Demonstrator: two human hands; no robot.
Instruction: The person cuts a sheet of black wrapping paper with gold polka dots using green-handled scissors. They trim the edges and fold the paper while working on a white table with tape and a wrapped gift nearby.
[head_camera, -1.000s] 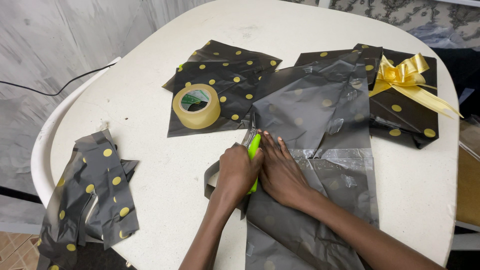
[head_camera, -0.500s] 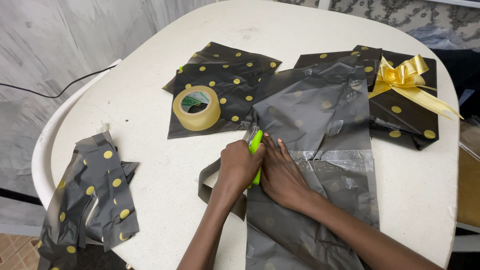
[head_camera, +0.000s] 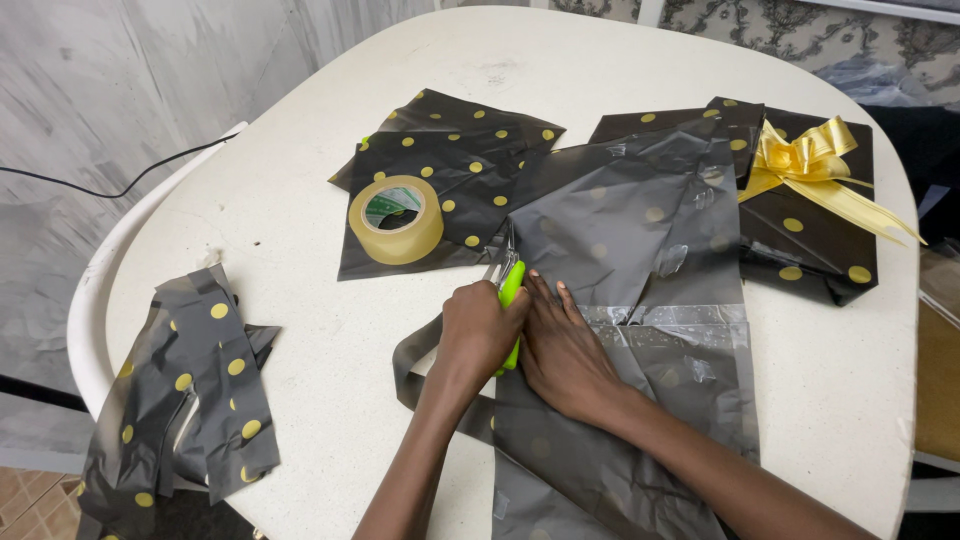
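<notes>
Since a second ago, scissors (head_camera: 507, 283) advanced toward the tape (head_camera: 396, 218) — my left hand (head_camera: 478, 333) fisted round their green handles; right hand (head_camera: 563, 347) pressed flat, fingers spread, on the sheet (head_camera: 620, 230).

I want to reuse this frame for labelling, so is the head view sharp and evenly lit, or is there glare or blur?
Head view: sharp and evenly lit, soft shadows only; mild sheen on the grey wrapping sheet and tape roll; left hand, right hand and green-handled scissors crisp; table edges bow slightly.

Scissors' (head_camera: 510, 290) blades mostly under wrapping sheet (head_camera: 620, 230)
</notes>
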